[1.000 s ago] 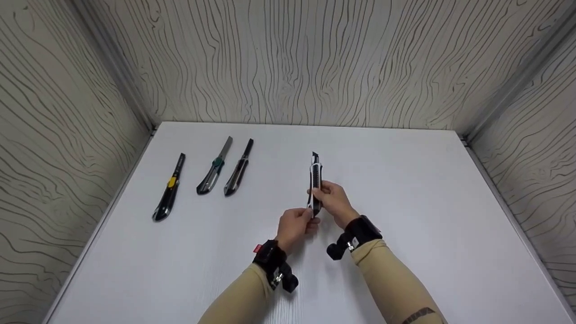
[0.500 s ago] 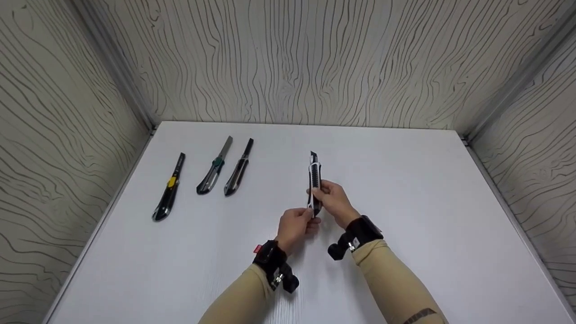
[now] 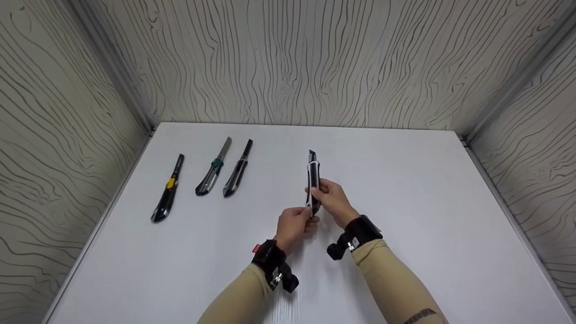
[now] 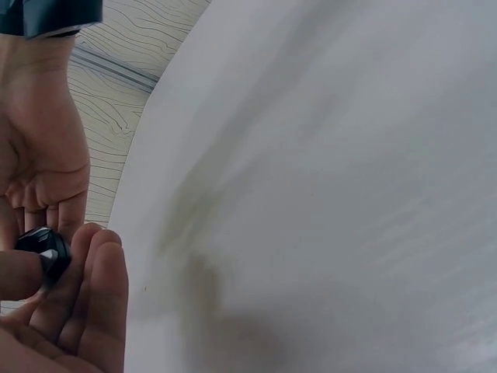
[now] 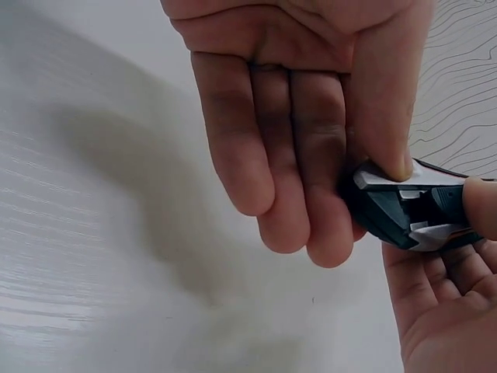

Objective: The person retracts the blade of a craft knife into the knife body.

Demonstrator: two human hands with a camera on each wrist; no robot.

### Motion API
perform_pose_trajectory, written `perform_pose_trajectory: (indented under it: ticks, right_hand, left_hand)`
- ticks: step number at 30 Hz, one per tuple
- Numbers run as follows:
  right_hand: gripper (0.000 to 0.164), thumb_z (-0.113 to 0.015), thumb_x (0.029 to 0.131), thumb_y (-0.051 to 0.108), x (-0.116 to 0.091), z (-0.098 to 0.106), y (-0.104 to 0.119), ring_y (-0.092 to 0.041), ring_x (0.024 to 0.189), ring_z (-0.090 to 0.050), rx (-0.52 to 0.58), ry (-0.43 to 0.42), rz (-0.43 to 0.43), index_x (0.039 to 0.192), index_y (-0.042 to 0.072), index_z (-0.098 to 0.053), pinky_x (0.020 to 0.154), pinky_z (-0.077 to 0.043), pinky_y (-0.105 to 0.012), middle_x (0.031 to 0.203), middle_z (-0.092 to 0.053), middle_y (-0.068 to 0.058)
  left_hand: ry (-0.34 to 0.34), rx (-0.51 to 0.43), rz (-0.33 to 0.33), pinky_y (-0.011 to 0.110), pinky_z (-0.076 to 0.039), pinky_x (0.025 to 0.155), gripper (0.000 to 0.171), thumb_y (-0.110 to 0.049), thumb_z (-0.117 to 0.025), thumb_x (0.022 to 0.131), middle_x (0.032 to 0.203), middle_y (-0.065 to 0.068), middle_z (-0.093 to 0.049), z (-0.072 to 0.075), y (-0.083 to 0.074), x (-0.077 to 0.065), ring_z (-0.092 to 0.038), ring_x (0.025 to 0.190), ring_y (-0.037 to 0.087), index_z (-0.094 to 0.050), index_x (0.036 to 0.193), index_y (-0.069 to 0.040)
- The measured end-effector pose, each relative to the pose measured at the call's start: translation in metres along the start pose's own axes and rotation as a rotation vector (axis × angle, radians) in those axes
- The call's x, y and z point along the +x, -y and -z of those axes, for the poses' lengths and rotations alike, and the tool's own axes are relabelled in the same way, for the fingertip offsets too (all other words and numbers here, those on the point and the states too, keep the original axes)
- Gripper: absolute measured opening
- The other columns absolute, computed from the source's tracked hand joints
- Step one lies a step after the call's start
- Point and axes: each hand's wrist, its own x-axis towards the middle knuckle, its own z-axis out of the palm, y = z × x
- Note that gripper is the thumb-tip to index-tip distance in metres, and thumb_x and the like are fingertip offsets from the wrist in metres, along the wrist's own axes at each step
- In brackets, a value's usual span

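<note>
A black and white utility knife (image 3: 313, 173) is held upright-looking in the head view, its blade tip pointing toward the back wall. My left hand (image 3: 292, 227) pinches its butt end between thumb and fingers. My right hand (image 3: 334, 200) grips the middle of the handle, thumb on its upper face. In the right wrist view, the right thumb (image 5: 481, 206) lies by the dark slider, while the left thumb (image 5: 384, 101) presses the light side of the butt. Only the dark butt of the utility knife (image 4: 48, 256) shows in the left wrist view.
Three more utility knives lie at the left of the white table (image 3: 405, 193): a black one with a yellow slider (image 3: 166, 198), one with a green slider (image 3: 211, 175), and a dark one (image 3: 236, 175). Wood-patterned panels (image 3: 288, 63) rise behind and at both sides.
The blade end of the held utility knife has swung slightly left. Both hands keep their grips nearly in place; the other knives lie as before.
</note>
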Motion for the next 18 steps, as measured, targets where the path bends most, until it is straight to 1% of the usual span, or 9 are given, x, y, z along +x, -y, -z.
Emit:
perform_pose_trajectory:
  ticks: [3,8,11,15,18]
  right_hand:
    - [0.034,-0.052,0.099,0.009,-0.0002,0.0002,-0.0008,-0.018,0.106,-0.061,0.007,0.003,0.000,0.131,0.000,-0.054,0.091,-0.046,-0.029,0.124,-0.066,-0.017]
    - [0.034,-0.051,0.100,0.009,0.0001,-0.0006,-0.0025,-0.021,0.114,-0.059,0.011,0.009,-0.009,0.133,0.000,-0.052,0.101,-0.045,-0.036,0.127,-0.064,-0.017]
    - [0.035,-0.051,0.100,0.010,0.0002,-0.0011,-0.0035,-0.022,0.116,-0.059,0.006,0.009,-0.012,0.133,0.001,-0.052,0.102,-0.044,-0.037,0.128,-0.063,-0.017]
    - [0.035,-0.051,0.100,0.009,0.0002,-0.0019,-0.0045,-0.022,0.116,-0.058,0.017,0.006,-0.014,0.134,0.001,-0.052,0.102,-0.043,-0.036,0.129,-0.063,-0.017]
    - [0.035,-0.051,0.099,0.009,0.0001,-0.0023,-0.0050,-0.022,0.115,-0.058,0.022,0.000,-0.016,0.133,0.002,-0.053,0.101,-0.043,-0.036,0.128,-0.063,-0.017]
  left_hand:
    - [0.002,-0.001,-0.008,0.032,-0.060,0.071,0.031,-0.016,-0.053,0.098,0.089,0.017,-0.074,-0.0002,0.0002,0.0004,-0.071,0.075,0.015,-0.067,0.107,0.010]
    - [0.001,0.000,-0.001,0.030,-0.060,0.072,0.031,-0.016,-0.053,0.098,0.090,0.017,-0.074,0.0000,0.0022,0.0017,-0.071,0.077,0.015,-0.068,0.107,0.009]
    - [-0.004,0.001,0.012,0.030,-0.059,0.072,0.031,-0.016,-0.053,0.097,0.090,0.016,-0.074,0.0002,0.0019,0.0012,-0.071,0.078,0.016,-0.068,0.108,0.009]
    - [-0.014,0.020,0.012,0.028,-0.059,0.071,0.031,-0.016,-0.053,0.097,0.090,0.016,-0.075,0.0005,0.0003,0.0008,-0.071,0.078,0.016,-0.068,0.107,0.009]
    - [-0.016,0.017,0.015,0.028,-0.059,0.070,0.031,-0.016,-0.053,0.097,0.090,0.016,-0.074,0.0004,0.0001,0.0010,-0.070,0.077,0.015,-0.068,0.107,0.009]
